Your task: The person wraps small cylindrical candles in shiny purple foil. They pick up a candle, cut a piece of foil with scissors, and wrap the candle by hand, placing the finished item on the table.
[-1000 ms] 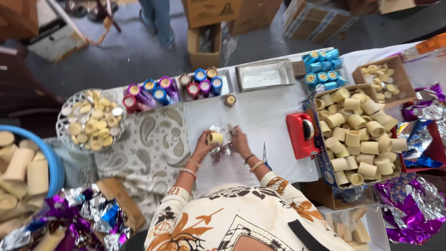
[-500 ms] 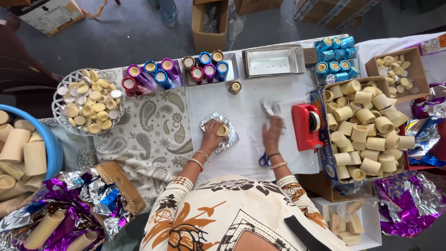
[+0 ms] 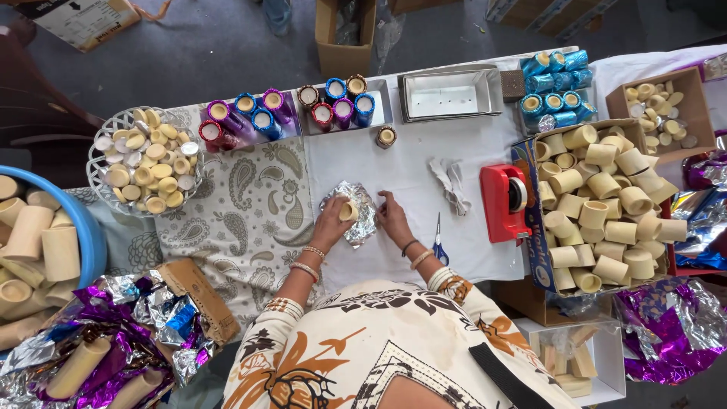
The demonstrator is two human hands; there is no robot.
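Wrapping is the step in hand: the left hand holds a small cream cylindrical cup down on a crinkled square sheet of silver foil, its fingers curled around the cup's side. The right hand rests flat on the foil's right edge, fingers extended, grasping nothing. Cup and foil lie near the middle of the white-clothed surface, directly in front of the person.

The cup lies on its side, its long axis running roughly left to right across the foil and its open mouth turned towards the right hand.

In my judgement the next move calls for lifting a foil edge and rolling it snugly about the cup, keeping the cup square to the sheet.

Blue-handled scissors and a red tape dispenser stand just to the right.
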